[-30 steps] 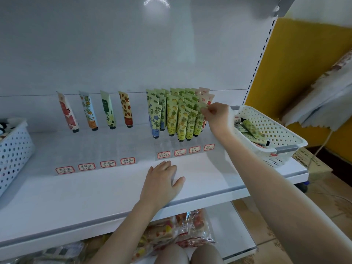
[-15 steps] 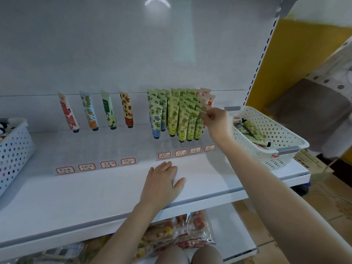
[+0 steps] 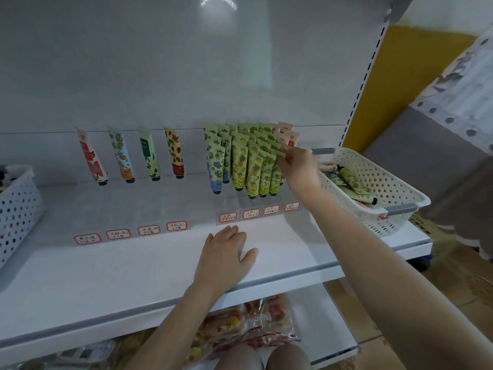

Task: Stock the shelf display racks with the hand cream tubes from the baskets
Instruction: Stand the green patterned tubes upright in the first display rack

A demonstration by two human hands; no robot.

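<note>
right rack (image 3: 252, 206) near full, left rack (image 3: 120, 209) barely started, tubes left in basket (image 3: 394, 188); right hand (image 3: 300, 169) pinches green tube (image 3: 278, 153) in its fingers, left hand (image 3: 226, 256) flat on shelf (image 3: 133, 271).

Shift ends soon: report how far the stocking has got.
Done: the right display rack holds packed rows of tubes. In hand: the right hand pinches a green tube at that rack's right side; the left hand rests on the shelf. Left: four single tubes stand in the left rack, and more tubes lie in the right basket.
</note>
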